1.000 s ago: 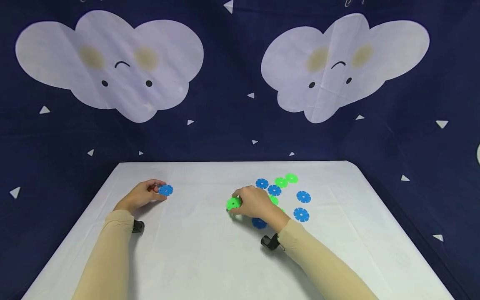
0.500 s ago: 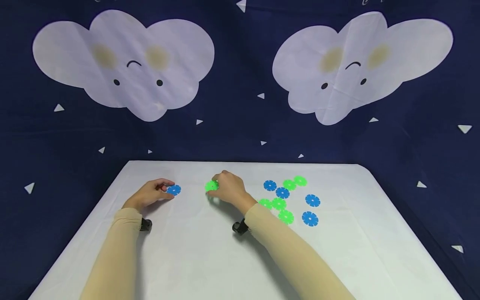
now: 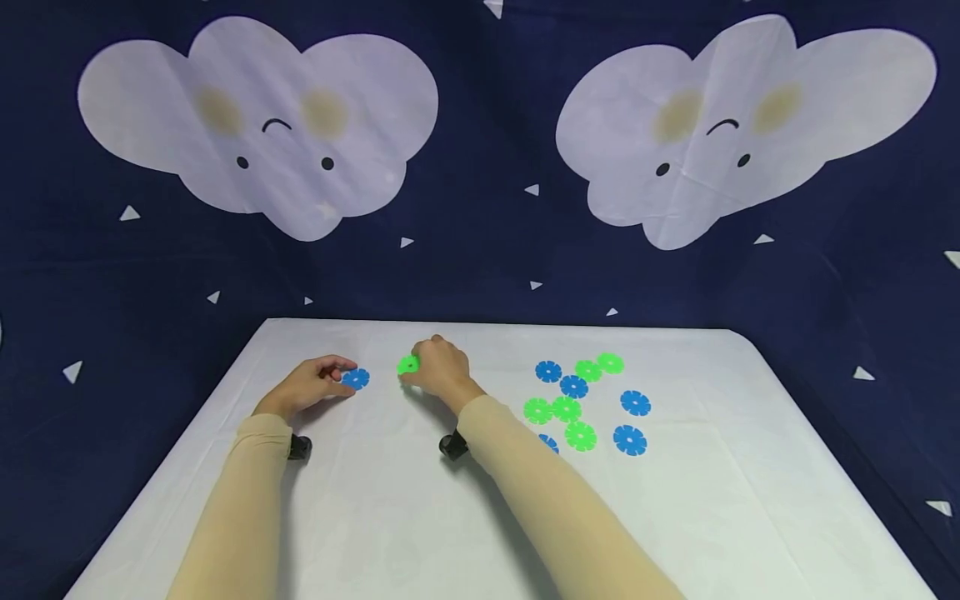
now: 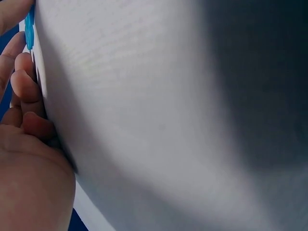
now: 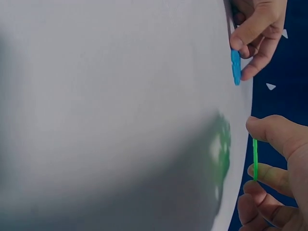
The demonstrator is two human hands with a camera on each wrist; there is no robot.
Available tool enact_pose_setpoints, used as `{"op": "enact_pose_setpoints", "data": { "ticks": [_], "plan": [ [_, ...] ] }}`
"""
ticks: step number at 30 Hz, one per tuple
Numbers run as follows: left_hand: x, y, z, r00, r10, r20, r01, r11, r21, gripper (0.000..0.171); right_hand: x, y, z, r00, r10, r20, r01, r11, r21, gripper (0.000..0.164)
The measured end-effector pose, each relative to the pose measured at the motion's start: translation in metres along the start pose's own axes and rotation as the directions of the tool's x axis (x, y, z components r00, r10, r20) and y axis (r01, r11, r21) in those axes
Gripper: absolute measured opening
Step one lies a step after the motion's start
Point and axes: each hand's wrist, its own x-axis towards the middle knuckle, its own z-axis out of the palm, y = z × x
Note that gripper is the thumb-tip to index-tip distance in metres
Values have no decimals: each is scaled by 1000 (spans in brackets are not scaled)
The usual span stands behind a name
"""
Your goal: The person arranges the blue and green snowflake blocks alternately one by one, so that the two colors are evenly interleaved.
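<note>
My left hand (image 3: 309,388) is low over the left of the white table, pinching a blue notched disc (image 3: 357,379) by its edges between thumb and forefinger. In the right wrist view this blue disc (image 5: 236,67) appears edge-on. A short way to its right, my right hand (image 3: 442,368) holds a green notched disc (image 3: 407,366) between thumb and fingertips. That green disc (image 5: 255,159) also shows edge-on in the right wrist view, above the table with a green-tinted shadow beside it. The two held discs are apart. Only a sliver of the blue disc (image 4: 30,31) enters the left wrist view.
Right of my right hand lie several loose discs, among them a blue one (image 3: 635,403) and a green one (image 3: 581,436). My right sleeve (image 3: 555,492) partly covers another blue disc (image 3: 549,442). A dark cloud-print cloth (image 3: 480,167) hangs behind the table (image 3: 720,533).
My right hand has carried the green disc left and away from me, from beside the loose discs to near the left hand. The left hand keeps its hold; the head view has shifted slightly.
</note>
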Motion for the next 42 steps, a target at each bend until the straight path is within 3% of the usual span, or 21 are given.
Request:
{"op": "enact_pose_setpoints", "data": {
  "ticks": [19, 31, 42],
  "plan": [
    [7, 5, 5, 1000, -8, 5, 8, 1000, -24, 58, -2, -14, 19, 998, 64, 13, -64, 998, 6, 51],
    [5, 7, 3, 1000, -12, 8, 12, 1000, -3, 56, 1, -10, 20, 995, 84, 52, -90, 987, 133, 47],
    [2, 0, 1, 1000, -14, 11, 14, 1000, -22, 57, -5, -22, 30, 995, 103, 3, -103, 994, 47, 47]
  ]
}}
